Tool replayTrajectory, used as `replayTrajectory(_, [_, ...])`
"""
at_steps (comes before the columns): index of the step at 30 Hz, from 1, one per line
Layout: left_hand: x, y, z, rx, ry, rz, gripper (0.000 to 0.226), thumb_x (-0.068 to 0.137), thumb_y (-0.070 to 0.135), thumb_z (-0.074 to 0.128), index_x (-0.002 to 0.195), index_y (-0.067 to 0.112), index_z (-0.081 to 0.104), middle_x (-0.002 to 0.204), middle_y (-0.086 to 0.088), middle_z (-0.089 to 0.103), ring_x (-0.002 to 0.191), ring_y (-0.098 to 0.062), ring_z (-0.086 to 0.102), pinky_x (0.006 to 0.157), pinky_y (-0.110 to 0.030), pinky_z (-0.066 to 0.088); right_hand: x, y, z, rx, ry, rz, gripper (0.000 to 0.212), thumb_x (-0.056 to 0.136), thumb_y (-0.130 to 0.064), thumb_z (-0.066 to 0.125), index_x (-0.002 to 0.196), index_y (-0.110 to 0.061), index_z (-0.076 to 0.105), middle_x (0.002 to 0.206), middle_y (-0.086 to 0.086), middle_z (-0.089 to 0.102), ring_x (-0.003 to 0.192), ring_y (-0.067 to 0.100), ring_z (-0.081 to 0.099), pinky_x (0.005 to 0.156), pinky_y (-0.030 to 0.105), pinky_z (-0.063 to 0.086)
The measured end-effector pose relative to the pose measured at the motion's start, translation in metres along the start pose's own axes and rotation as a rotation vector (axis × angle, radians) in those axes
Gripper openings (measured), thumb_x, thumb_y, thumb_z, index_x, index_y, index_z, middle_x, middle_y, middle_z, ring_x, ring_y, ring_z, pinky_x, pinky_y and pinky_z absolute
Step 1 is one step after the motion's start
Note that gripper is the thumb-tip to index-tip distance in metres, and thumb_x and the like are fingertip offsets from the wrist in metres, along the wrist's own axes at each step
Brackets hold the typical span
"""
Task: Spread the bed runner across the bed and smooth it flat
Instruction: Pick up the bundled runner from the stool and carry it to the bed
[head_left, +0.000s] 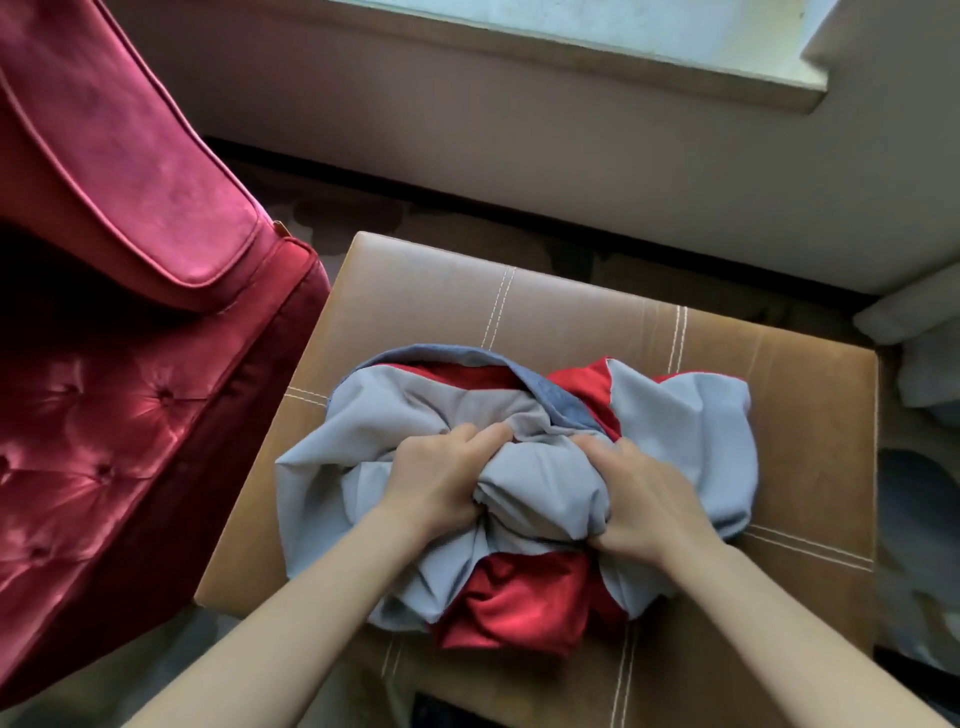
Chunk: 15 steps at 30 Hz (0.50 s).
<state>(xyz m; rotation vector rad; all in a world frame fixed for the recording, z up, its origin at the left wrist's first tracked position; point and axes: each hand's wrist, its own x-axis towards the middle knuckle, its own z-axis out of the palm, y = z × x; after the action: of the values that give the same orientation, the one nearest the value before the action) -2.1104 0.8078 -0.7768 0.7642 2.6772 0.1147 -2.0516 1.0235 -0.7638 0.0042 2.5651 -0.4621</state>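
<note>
The bed runner (685, 441) lies bunched in a heap, grey on one side and red on the other, with a blue edge showing at the top. It rests on a tan leather ottoman (426, 291). My left hand (436, 478) grips a fold of grey cloth on the heap's left middle. My right hand (644, 499) clutches the grey cloth just to the right of it. A bulge of fabric sits between the two hands. No bed is in view.
A red velvet tufted armchair (119, 322) stands close on the left of the ottoman. A pale wall and window sill (571, 57) run along the back. White fabric (919, 332) shows at the right edge. Dark patterned carpet surrounds the ottoman.
</note>
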Motion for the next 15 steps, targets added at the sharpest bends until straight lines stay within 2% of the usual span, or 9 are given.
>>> replayTrajectory(6, [-0.008,0.004,-0.078,-0.01,0.134,0.013,0.059,0.065,0.035,0.066,0.117,0.039,0.039,0.085,0.004,0.062,0.067,-0.027,0.065,0.042,-0.029,0.035,-0.019,-0.021,-0.077,-0.051,0.107,-0.044,0.071,0.066,-0.042,0.06,0.13,-0.043,0.029,0.106,0.003,0.052,0.101,0.029,0.058,0.067,0.04,0.051])
replayTrajectory(8, [-0.012,0.008,-0.109,-0.009,0.176,0.026,0.061,0.067,0.035,0.066,0.119,0.039,0.033,0.09,0.003,0.062,0.071,-0.03,0.066,0.044,-0.031,0.037,-0.031,-0.031,-0.108,-0.074,0.143,-0.048,0.072,0.066,-0.041,0.063,0.13,-0.043,0.03,0.105,0.003,0.052,0.099,0.029,0.059,0.07,0.039,0.051])
replayTrajectory(11, [-0.022,0.016,-0.162,-0.022,0.23,0.044,0.06,0.07,0.036,0.062,0.12,0.04,0.029,0.098,0.001,0.062,0.08,-0.033,0.066,0.05,-0.036,0.044,-0.055,-0.047,-0.158,-0.092,0.213,-0.051,0.073,0.065,-0.04,0.065,0.131,-0.044,0.033,0.105,0.003,0.053,0.095,0.029,0.061,0.067,0.037,0.051])
replayTrajectory(15, [-0.038,0.029,-0.235,-0.019,0.306,0.054,0.058,0.071,0.04,0.061,0.119,0.04,0.027,0.104,0.002,0.061,0.085,-0.032,0.066,0.053,-0.037,0.045,-0.092,-0.068,-0.222,-0.126,0.307,-0.055,0.075,0.066,-0.039,0.064,0.134,-0.044,0.033,0.103,0.003,0.052,0.092,0.03,0.061,0.064,0.036,0.05])
